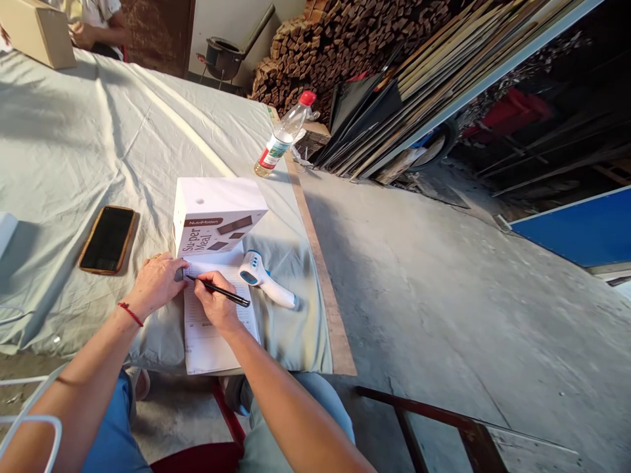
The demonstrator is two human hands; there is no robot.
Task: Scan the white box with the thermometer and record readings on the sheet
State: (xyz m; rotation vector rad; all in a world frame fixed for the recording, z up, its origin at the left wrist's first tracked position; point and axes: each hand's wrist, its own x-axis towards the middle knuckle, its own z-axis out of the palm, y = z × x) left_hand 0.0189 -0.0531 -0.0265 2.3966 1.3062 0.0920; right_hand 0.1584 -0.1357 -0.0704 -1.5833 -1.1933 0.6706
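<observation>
A black pen [224, 293] is held in my right hand [215, 303], its tip over the upper left part of a printed sheet of paper [211, 351]. My left hand [160, 282] rests at the paper's left edge, its fingers closed about a small grey piece [179, 274] that I cannot identify. Just behind the hands stands a white box [217, 197] marked "Super Meal", at the top of the sheet. A white and blue infrared thermometer [269, 282] lies to the right of the paper, beside my right hand. Left of my left hand is a phone [107, 240] in a brown case.
A clear bottle [280, 138] with a red cap stands near the right edge of the cloth-covered table [148, 144]. At the far left, a person sits behind a cardboard box [49, 39]. Stacked wood [315, 59] and leaning boards [419, 79] lie beyond the table.
</observation>
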